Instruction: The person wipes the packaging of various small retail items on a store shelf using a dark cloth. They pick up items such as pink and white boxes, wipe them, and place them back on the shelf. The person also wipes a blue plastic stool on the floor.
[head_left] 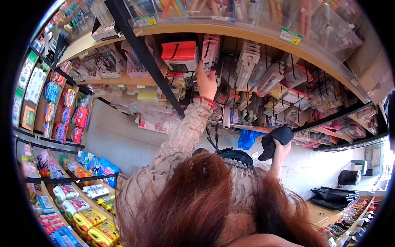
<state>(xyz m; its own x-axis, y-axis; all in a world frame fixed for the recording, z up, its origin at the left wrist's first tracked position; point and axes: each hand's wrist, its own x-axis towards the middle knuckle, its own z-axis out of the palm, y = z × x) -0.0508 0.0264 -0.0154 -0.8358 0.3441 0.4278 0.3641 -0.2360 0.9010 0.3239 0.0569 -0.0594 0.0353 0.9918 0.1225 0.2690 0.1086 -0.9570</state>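
The pink-and-white packet [210, 51] could be dislodged by a sideways brush of the left hand [207, 83], held partly open beside it, while a soft black item [273, 142] is gripped by the right hand [281, 151].

Two green-and-yellow labels [291, 36] sit on the front edge of a long pale wooden shelf [242, 31]. On another wooden shelving unit, chunky yellow plastic jugs [89, 220] stand beside white plastic bottles [66, 192], with glossy blue plastic bags [108, 168] near its aisle-side edge. A flat black rectangular item [333, 198] lies at a tan wooden counter's [323, 215] edge.
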